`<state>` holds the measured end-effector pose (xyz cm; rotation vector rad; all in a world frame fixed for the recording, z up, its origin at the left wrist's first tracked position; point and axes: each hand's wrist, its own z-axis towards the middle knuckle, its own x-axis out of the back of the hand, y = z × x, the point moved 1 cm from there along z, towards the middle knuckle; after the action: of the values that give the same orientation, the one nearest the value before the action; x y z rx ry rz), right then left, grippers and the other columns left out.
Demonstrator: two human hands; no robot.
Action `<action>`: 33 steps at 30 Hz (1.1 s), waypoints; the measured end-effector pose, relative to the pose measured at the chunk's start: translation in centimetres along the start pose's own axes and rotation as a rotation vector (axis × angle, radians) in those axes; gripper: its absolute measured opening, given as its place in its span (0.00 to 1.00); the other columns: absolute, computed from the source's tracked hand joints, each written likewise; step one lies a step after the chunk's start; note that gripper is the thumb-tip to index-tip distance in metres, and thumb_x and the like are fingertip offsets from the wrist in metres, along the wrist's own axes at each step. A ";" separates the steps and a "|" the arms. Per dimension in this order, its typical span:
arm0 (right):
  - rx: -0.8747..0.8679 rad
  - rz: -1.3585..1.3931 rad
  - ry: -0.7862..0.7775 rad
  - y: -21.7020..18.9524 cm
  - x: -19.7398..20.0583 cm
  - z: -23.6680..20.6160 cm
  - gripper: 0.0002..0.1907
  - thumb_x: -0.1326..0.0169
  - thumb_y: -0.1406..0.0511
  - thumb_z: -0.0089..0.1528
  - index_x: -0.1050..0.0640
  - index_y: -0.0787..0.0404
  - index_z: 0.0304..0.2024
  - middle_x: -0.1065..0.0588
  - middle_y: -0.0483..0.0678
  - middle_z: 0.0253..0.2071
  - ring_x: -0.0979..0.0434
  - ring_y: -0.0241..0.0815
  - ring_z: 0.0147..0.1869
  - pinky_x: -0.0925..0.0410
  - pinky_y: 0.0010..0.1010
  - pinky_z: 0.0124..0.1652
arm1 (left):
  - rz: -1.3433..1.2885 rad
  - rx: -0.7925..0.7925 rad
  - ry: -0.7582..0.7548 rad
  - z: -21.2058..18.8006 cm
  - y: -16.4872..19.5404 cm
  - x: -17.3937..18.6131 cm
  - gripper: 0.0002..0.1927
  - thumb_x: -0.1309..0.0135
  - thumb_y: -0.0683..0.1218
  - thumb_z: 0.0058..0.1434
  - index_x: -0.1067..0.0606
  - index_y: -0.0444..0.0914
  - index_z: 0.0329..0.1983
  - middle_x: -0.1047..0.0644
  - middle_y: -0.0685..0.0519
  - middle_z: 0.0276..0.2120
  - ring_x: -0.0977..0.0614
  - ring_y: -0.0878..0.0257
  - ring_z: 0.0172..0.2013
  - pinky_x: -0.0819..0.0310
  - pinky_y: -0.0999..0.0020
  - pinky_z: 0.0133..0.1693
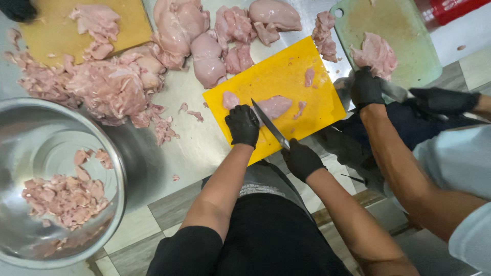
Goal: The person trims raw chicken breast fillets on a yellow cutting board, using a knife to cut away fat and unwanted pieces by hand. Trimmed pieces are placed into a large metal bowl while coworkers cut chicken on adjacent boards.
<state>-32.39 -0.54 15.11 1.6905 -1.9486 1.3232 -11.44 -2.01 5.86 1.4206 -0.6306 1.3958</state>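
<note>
A yellow cutting board point(286, 76) lies on the steel table with raw chicken pieces on it. My left hand point(242, 125), in a black glove, presses down beside a piece of chicken point(275, 106) near the board's front edge. My right hand point(302, 159), also gloved black, grips the handle of a knife point(268, 124) whose blade points at that piece. Small scraps point(309, 76) lie farther back on the board.
A large steel bowl point(115, 168) at the left holds cut chicken point(64, 197). Heaps of raw chicken point(110, 87) cover the table behind. Another person's gloved hands point(366, 87) work at a green board point(409, 46) on the right. A tan board point(51, 36) sits far left.
</note>
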 end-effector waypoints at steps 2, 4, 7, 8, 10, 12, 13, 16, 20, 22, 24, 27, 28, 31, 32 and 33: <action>0.039 -0.039 0.049 -1.1 -0.7 2.0 0.17 0.49 0.55 0.64 0.29 0.62 0.45 0.22 0.66 0.38 0.22 0.69 0.44 0.30 0.56 0.42 | 0.019 0.012 -0.058 0.0 -0.4 -0.6 0.09 0.53 0.51 0.67 0.28 0.43 0.35 0.25 0.48 0.36 0.24 0.49 0.42 0.34 0.48 0.42; 0.013 -0.016 0.066 -2.3 -1.9 4.2 0.17 0.50 0.55 0.66 0.29 0.62 0.46 0.22 0.66 0.37 0.22 0.69 0.43 0.31 0.58 0.42 | 0.038 0.000 -0.059 -0.1 -0.6 -0.9 0.08 0.52 0.51 0.67 0.28 0.42 0.36 0.25 0.48 0.37 0.24 0.50 0.42 0.34 0.48 0.42; 0.005 0.001 0.105 -3.6 -4.0 6.9 0.17 0.52 0.55 0.68 0.31 0.63 0.47 0.22 0.66 0.36 0.22 0.71 0.42 0.31 0.60 0.41 | 0.024 -0.016 -0.049 -0.1 -0.8 -1.0 0.09 0.52 0.52 0.65 0.27 0.42 0.37 0.25 0.48 0.37 0.24 0.50 0.42 0.34 0.49 0.42; 0.005 0.004 0.120 -3.6 -4.6 7.4 0.18 0.52 0.54 0.68 0.32 0.63 0.48 0.22 0.67 0.35 0.22 0.71 0.42 0.32 0.60 0.41 | 0.011 -0.020 -0.045 0.0 -0.8 -0.9 0.10 0.51 0.52 0.64 0.27 0.42 0.37 0.25 0.48 0.37 0.24 0.50 0.42 0.34 0.49 0.42; 0.042 0.016 0.138 -3.0 -5.8 7.5 0.18 0.52 0.54 0.68 0.32 0.63 0.47 0.23 0.67 0.35 0.22 0.72 0.41 0.32 0.61 0.40 | 0.043 -0.018 -0.067 0.3 -0.8 -0.7 0.10 0.52 0.53 0.64 0.27 0.42 0.37 0.25 0.48 0.37 0.24 0.50 0.41 0.34 0.49 0.41; 0.044 0.048 0.120 -1.9 -7.0 6.4 0.19 0.52 0.54 0.68 0.33 0.63 0.48 0.23 0.68 0.34 0.22 0.72 0.41 0.32 0.61 0.40 | 0.054 -0.017 -0.085 0.4 -0.8 -0.5 0.11 0.52 0.53 0.64 0.27 0.42 0.38 0.25 0.48 0.37 0.24 0.50 0.41 0.34 0.49 0.41; 0.035 0.073 0.099 -1.2 -7.5 5.5 0.19 0.52 0.54 0.68 0.33 0.64 0.48 0.23 0.68 0.35 0.22 0.72 0.42 0.32 0.61 0.40 | 0.050 -0.015 -0.084 0.5 -0.7 -0.4 0.11 0.52 0.53 0.64 0.27 0.42 0.38 0.25 0.48 0.37 0.24 0.50 0.41 0.34 0.49 0.41; -0.050 0.117 0.021 0.8 -8.6 2.2 0.21 0.52 0.54 0.67 0.33 0.64 0.50 0.23 0.70 0.37 0.23 0.73 0.44 0.31 0.59 0.41 | 0.143 -0.029 -0.088 0.5 -0.6 -0.4 0.12 0.52 0.54 0.65 0.26 0.42 0.37 0.25 0.48 0.36 0.24 0.50 0.40 0.34 0.49 0.38; -0.155 0.101 -0.144 3.6 -6.9 -3.3 0.23 0.53 0.52 0.67 0.32 0.64 0.52 0.22 0.68 0.38 0.21 0.70 0.46 0.29 0.55 0.43 | 0.123 0.030 -0.054 0.9 -0.6 -1.2 0.13 0.52 0.55 0.65 0.26 0.43 0.34 0.25 0.49 0.35 0.23 0.51 0.39 0.33 0.49 0.38; -0.198 0.086 -0.242 5.1 -4.9 -6.0 0.23 0.54 0.51 0.66 0.31 0.63 0.51 0.21 0.66 0.37 0.20 0.68 0.44 0.29 0.54 0.43 | 0.056 0.045 0.012 1.4 -0.9 -1.7 0.11 0.51 0.54 0.64 0.27 0.42 0.33 0.25 0.48 0.34 0.23 0.50 0.39 0.34 0.48 0.37; -0.105 0.055 -0.182 6.1 -2.6 -7.8 0.23 0.51 0.50 0.64 0.28 0.61 0.49 0.21 0.66 0.36 0.20 0.68 0.43 0.29 0.54 0.42 | -0.140 0.076 0.136 1.6 -1.3 -2.1 0.10 0.49 0.52 0.64 0.27 0.41 0.34 0.25 0.47 0.34 0.23 0.48 0.39 0.32 0.48 0.39; -0.095 0.143 -0.024 6.1 -0.6 -7.9 0.22 0.51 0.49 0.65 0.25 0.59 0.47 0.22 0.65 0.32 0.20 0.68 0.40 0.29 0.54 0.39 | -0.523 0.108 0.344 0.9 -1.9 -1.8 0.07 0.49 0.48 0.66 0.28 0.39 0.39 0.25 0.44 0.38 0.24 0.45 0.42 0.30 0.50 0.43; -0.115 0.192 0.041 5.7 -0.2 -7.4 0.22 0.51 0.48 0.66 0.24 0.59 0.46 0.22 0.64 0.30 0.20 0.67 0.40 0.29 0.54 0.38 | -0.586 0.110 0.378 0.2 -1.9 -1.5 0.07 0.50 0.46 0.68 0.28 0.38 0.41 0.26 0.44 0.40 0.25 0.44 0.44 0.30 0.50 0.44; 0.045 0.159 0.173 3.9 0.3 -4.3 0.20 0.50 0.50 0.66 0.25 0.59 0.47 0.22 0.63 0.31 0.22 0.68 0.38 0.31 0.54 0.37 | -0.549 -0.021 0.245 -1.8 -0.8 -0.4 0.07 0.48 0.47 0.66 0.28 0.39 0.39 0.26 0.44 0.37 0.25 0.44 0.42 0.34 0.48 0.43; 0.065 0.150 0.172 3.2 0.3 -3.2 0.20 0.50 0.51 0.65 0.25 0.59 0.48 0.22 0.63 0.31 0.22 0.68 0.38 0.31 0.54 0.36 | -0.493 -0.084 0.165 -2.2 -0.2 0.0 0.08 0.47 0.49 0.64 0.28 0.40 0.37 0.26 0.44 0.35 0.25 0.44 0.40 0.36 0.47 0.42; 0.086 0.141 0.171 2.7 0.4 -2.3 0.20 0.49 0.52 0.65 0.26 0.59 0.49 0.22 0.63 0.31 0.22 0.68 0.38 0.31 0.54 0.36 | -0.449 -0.055 0.160 -2.3 0.3 0.3 0.08 0.47 0.49 0.64 0.28 0.40 0.37 0.26 0.44 0.35 0.25 0.44 0.41 0.36 0.46 0.42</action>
<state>-35.73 0.71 15.42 1.4443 -1.9684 1.5666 -12.61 0.01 5.81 1.2930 -0.2246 1.1093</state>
